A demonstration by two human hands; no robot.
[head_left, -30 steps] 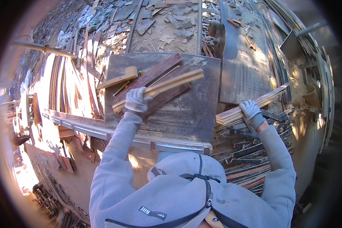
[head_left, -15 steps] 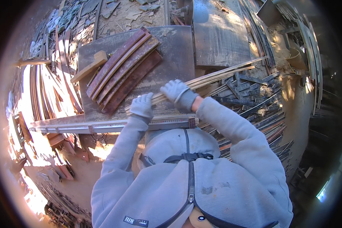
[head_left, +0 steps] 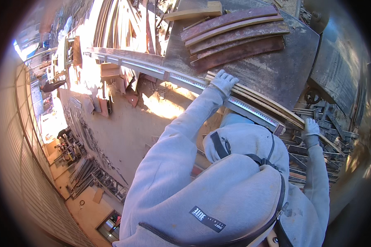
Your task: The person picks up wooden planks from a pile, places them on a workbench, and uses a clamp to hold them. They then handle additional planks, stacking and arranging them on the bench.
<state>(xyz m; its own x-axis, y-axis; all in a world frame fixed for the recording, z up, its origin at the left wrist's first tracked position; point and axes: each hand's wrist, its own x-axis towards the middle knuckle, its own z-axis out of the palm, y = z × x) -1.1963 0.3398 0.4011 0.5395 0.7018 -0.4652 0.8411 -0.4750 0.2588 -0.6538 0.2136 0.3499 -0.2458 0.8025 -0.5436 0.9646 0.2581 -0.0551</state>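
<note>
A bundle of long, thin wood strips (head_left: 260,99) lies along the near edge of the dark metal saw table (head_left: 290,78), just beyond the ruler rail (head_left: 248,108). My left hand (head_left: 224,81), in a grey work glove, is closed round the strips near their left end. Farther right, my right hand (head_left: 311,128), gloved too, grips the same strips where they run past the table's edge. Their right end (head_left: 332,145) sticks out beyond that hand. Several curved reddish-brown boards (head_left: 239,37) are stacked on the table beyond my left hand.
A pale wood block (head_left: 193,13) rests by the curved boards. Long sunlit strips (head_left: 111,26) are piled at the far left. Dark metal bars (head_left: 299,158) lie heaped at the right, below the table. Offcuts (head_left: 101,105) litter the floor at left.
My view has swung to the left. My right hand has moved right along the strips, away from my left hand, and the bundle now lies closer along the ruler rail.
</note>
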